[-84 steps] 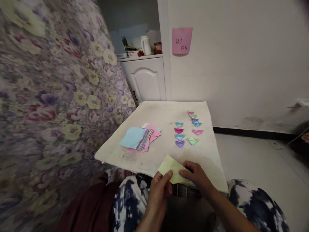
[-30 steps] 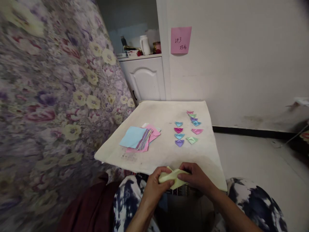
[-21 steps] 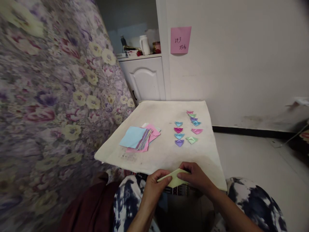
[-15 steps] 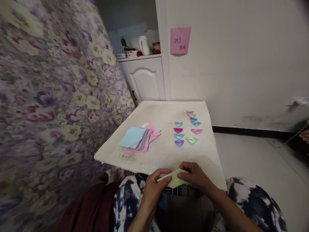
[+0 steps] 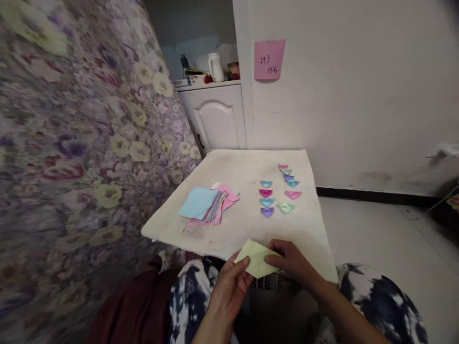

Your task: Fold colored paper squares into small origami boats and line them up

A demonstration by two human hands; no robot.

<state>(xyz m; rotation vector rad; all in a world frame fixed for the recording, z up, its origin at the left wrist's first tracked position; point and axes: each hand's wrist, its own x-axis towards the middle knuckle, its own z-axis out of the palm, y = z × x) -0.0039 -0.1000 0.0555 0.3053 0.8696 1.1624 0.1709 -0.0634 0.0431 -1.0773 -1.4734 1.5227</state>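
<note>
Above my lap, at the table's near edge, a pale yellow sheet of folded paper is stretched between both hands. My left hand grips its left side, thumb on top and fingers underneath. My right hand pinches the right side between thumb and fingers. Beyond them on the table lie small folded paper boats in two columns, among them a purple boat, a light green boat and a pink boat. To the left rests a fanned stack of coloured paper squares, light blue on top.
A cream cloth covers the small table. Behind it stand a white cabinet and a wall with a pink note. A white jug sits on the cabinet shelf. A floral curtain hangs close on the left.
The yellow paper's left part has opened out and lies flatter, its upper corner now raised. My left fingers have moved from the top edge to beneath it. My right hand keeps its pinch.
</note>
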